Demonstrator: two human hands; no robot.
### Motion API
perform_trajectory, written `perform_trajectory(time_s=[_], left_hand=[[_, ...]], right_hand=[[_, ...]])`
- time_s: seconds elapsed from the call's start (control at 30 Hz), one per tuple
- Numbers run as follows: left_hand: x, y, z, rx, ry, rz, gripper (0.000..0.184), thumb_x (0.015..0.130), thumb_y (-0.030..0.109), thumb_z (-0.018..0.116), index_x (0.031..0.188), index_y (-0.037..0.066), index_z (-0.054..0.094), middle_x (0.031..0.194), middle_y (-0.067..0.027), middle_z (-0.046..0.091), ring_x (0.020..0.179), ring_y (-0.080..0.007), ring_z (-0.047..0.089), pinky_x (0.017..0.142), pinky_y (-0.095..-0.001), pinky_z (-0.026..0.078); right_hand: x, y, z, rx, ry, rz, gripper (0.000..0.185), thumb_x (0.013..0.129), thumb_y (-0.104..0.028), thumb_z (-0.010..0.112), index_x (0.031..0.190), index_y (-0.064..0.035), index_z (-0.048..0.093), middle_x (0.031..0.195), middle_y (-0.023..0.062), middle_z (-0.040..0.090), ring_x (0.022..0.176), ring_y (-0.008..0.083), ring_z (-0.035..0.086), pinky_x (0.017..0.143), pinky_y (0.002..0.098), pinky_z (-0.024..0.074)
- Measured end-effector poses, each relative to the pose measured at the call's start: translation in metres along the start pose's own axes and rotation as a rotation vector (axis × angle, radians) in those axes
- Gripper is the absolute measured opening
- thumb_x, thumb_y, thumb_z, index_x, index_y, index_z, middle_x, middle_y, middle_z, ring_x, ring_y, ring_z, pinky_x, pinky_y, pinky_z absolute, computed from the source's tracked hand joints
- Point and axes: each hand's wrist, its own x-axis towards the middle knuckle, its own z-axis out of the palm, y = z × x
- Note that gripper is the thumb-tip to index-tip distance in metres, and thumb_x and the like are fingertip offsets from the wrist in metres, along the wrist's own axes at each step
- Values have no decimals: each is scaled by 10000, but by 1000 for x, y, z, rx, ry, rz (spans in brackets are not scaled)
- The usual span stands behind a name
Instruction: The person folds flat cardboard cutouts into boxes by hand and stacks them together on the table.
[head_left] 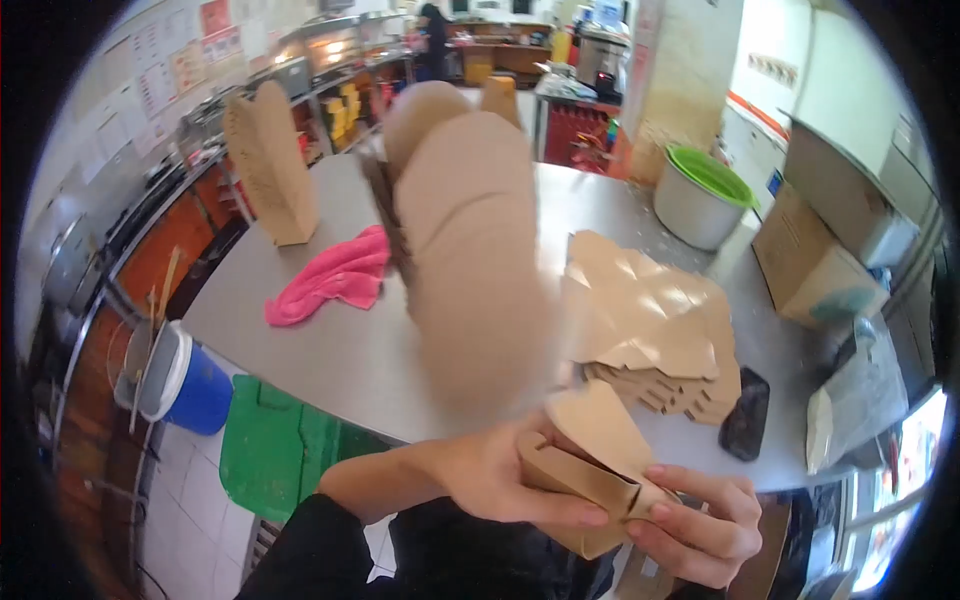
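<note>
Close to my body, a partly folded brown cardboard box point(590, 470) is held between both hands, one flap standing up. My left hand point(500, 480) grips its left side, thumb along the front edge. At its right corner, the fingers of my right hand point(700, 525) pinch a folded tab. Just beyond the box lies a stack of flat brown cardboard blanks point(650, 310) with cut edges. A tall, blurred brown cardboard form point(480, 240) rises over the middle of the metal table point(350, 370); I cannot tell exactly what it is.
A pink cloth point(335, 280) and a standing brown paper bag point(270, 165) are on the left. A black phone-like object point(744, 413) lies right of the blanks. Beyond are a white pot with a green basket point(705, 195) and a carton point(810, 255). A green bin point(275, 450) stands below left.
</note>
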Motion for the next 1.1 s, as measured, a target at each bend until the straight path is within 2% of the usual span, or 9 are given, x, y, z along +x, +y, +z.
perform_trajectory(time_s=[0.07, 0.1, 0.27, 0.37, 0.47, 0.57, 0.77, 0.93, 1.1], left_hand=[[-2, 4, -1, 83, -22, -22, 437, 897, 69, 807, 1295, 1, 642, 1204, -94, 715, 1103, -159, 659, 939, -315, 538], [-2, 5, -1, 186, -15, -10, 442, 899, 46, 798, 1307, -2, 634, 1215, -94, 714, 1116, -158, 659, 951, -321, 538], [4, -7, 4, 38, 59, 8, 458, 877, 19, 810, 1296, -18, 630, 1230, -91, 711, 1146, -159, 650, 977, -322, 529], [8, -6, 1, 43, 145, 121, 447, 852, 1, 826, 1263, -10, 653, 1202, -84, 719, 1142, -169, 654, 959, -322, 534], [10, -9, -22, 209, -168, 165, 758, 700, 20, 913, 1367, 6, 553, 1300, -136, 661, 1225, -267, 619, 1085, -401, 452], [-2, -15, -5, 253, 42, 247, 485, 804, 31, 870, 1248, 16, 674, 1143, -76, 721, 1099, -164, 651, 970, -329, 512], [-5, -25, 29, 447, 278, 248, 324, 849, 0, 785, 1161, 7, 699, 1034, -72, 724, 951, -203, 675, 863, -332, 529], [17, -31, 32, 743, 545, 240, 204, 886, -26, 714, 1089, -1, 719, 942, -69, 727, 828, -235, 696, 774, -334, 544], [29, -17, 16, 1155, 197, 290, 192, 851, -88, 680, 1018, -1, 710, 879, -160, 686, 738, -346, 658, 681, -380, 518]], right_hand=[[-7, 4, -7, 31, 16, -81, 312, 731, -126, 879, 1014, -60, 767, 1035, 56, 737, 943, 300, 774, 578, 286, 580], [-3, 2, -8, -7, 24, -33, 151, 737, -10, 799, 863, -85, 762, 1002, 16, 717, 860, 274, 785, 419, 233, 476], [-17, 16, -2, 51, 88, 21, 180, 741, -1, 824, 881, -95, 761, 993, 11, 670, 810, 321, 780, 418, 261, 367], [-20, 16, 2, 64, 107, 9, 136, 822, -21, 772, 938, -92, 770, 1087, 20, 700, 871, 341, 775, 524, 311, 555], [-26, 11, 4, 13, 33, 60, 129, 862, -88, 724, 969, -26, 762, 1151, 122, 726, 1006, 382, 750, 755, 357, 658], [-33, 8, 10, -116, 43, 116, 262, 919, -194, 686, 1105, -13, 725, 1233, 158, 703, 1143, 381, 698, 890, 435, 636], [-69, 5, 35, -241, 108, 191, 414, 940, -165, 649, 1353, -141, 628, 1499, 145, 552, 1362, 377, 536, 1176, 459, 434], [-90, 7, 40, -153, -4, 151, 471, 903, -179, 683, 1369, -123, 649, 1511, 119, 545, 1408, 326, 498, 1197, 489, 393], [-71, 7, 29, -127, 123, 362, 643, 786, -221, 788, 1381, -42, 623, 1461, 153, 579, 1353, 331, 557, 1128, 471, 459]])
